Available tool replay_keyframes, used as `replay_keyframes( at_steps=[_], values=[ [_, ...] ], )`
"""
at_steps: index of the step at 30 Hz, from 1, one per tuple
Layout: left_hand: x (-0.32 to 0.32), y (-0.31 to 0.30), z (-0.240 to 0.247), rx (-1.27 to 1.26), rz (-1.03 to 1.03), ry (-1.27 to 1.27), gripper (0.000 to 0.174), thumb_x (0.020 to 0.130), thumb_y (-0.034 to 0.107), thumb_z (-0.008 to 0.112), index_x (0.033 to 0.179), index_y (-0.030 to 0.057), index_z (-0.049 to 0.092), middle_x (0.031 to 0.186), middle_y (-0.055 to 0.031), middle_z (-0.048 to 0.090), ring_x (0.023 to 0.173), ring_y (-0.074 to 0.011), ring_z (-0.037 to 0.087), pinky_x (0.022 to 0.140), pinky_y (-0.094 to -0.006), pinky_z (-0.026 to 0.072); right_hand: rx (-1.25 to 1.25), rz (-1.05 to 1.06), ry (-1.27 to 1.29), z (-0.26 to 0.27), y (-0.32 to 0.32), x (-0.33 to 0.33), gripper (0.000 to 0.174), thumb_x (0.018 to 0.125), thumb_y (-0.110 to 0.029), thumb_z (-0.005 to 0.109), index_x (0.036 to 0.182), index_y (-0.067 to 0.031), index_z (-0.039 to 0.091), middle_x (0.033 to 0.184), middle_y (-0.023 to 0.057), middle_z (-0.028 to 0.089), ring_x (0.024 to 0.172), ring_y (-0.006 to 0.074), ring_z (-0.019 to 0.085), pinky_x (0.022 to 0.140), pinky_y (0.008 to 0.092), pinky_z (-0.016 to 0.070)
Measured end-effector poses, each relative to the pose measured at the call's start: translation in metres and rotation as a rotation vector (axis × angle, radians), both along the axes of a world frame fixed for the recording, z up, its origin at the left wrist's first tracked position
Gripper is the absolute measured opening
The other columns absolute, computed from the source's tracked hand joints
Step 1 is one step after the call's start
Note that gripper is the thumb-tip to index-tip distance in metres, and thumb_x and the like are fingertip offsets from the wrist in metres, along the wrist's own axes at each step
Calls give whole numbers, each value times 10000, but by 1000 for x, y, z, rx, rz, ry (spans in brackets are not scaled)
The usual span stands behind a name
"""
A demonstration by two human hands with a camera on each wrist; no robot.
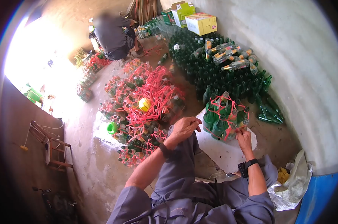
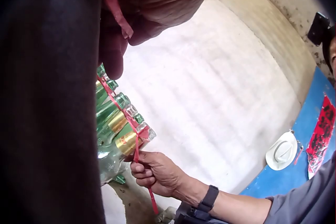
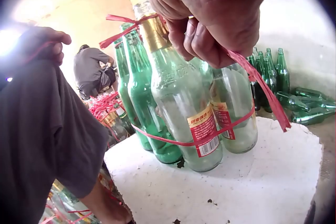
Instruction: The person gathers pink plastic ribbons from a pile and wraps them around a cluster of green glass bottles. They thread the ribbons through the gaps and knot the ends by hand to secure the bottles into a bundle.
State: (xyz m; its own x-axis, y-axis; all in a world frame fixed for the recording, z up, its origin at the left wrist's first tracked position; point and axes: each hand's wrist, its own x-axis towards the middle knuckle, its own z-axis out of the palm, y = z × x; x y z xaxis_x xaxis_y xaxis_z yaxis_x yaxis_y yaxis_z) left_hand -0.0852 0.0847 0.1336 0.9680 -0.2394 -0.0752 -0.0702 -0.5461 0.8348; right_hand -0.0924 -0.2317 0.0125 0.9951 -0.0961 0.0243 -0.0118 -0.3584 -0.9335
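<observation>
A bundle of green and clear glass bottles [image 1: 210, 119] stands upright on a white board [image 1: 228, 155] before the person's knees. Red plastic strap [image 3: 181, 142] circles the bottles low down, and more strap runs across their necks. At the near right side of the bundle, the right hand [image 1: 244, 141] grips a strap, whose loose tail [image 3: 273, 103] hangs out of the fist. The left hand [image 1: 185, 128] is raised left of the bundle, apart from the bottles. Its curled fingers hold another red strap [image 2: 113, 3], with the cut end poking out. One clear bottle [image 3: 178, 92] has gold neck foil and a red label.
Many strapped bottle bundles [image 1: 133, 147] stand on the left, topped by a tangle of red strap [image 1: 154, 93] and a yellow ball of twine [image 1: 144, 105]. Loose green bottles [image 1: 213, 80] crowd the wall behind. Another person [image 1: 114, 35] crouches further back. A wooden stool [image 1: 51, 153] is far left.
</observation>
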Motion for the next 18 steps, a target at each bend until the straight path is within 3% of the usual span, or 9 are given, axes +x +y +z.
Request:
replay_keyframes(
  at_steps=[5,7,10,13,18],
  values=[
    [-2,-4,1,22,3,-4,302,923,226,527,1045,22,714,806,-55,745,791,-173,695,786,-308,523,-38,4,-41,-9,1,4,350,947,-259,604,775,43,642,558,83,534,527,170,493,530,357,391],
    [-1,-6,-4,21,25,-42,321,921,243,512,1040,38,727,825,-28,759,755,-188,684,724,-333,517,-9,-35,-56,-12,-3,3,349,946,-261,606,789,48,645,554,86,530,526,172,496,530,357,395],
    [3,-3,-14,-8,31,-10,327,938,269,534,1061,34,725,833,-48,758,791,-185,696,758,-323,524,-32,-8,-5,-12,-4,2,338,945,-271,609,852,49,667,605,119,594,570,196,537,577,365,436],
    [3,-3,-16,-44,41,3,309,946,262,548,1051,28,722,829,-66,752,791,-164,699,759,-307,526,-32,-15,4,-2,-1,0,315,937,-278,607,1038,4,704,831,213,708,721,263,656,710,399,491],
    [-1,-5,-14,-94,43,37,283,942,239,566,1042,26,721,804,-51,746,781,-125,690,748,-279,520,-35,-40,21,3,1,-1,323,936,-279,608,980,28,702,778,237,675,707,295,666,673,399,489]
  ],
)
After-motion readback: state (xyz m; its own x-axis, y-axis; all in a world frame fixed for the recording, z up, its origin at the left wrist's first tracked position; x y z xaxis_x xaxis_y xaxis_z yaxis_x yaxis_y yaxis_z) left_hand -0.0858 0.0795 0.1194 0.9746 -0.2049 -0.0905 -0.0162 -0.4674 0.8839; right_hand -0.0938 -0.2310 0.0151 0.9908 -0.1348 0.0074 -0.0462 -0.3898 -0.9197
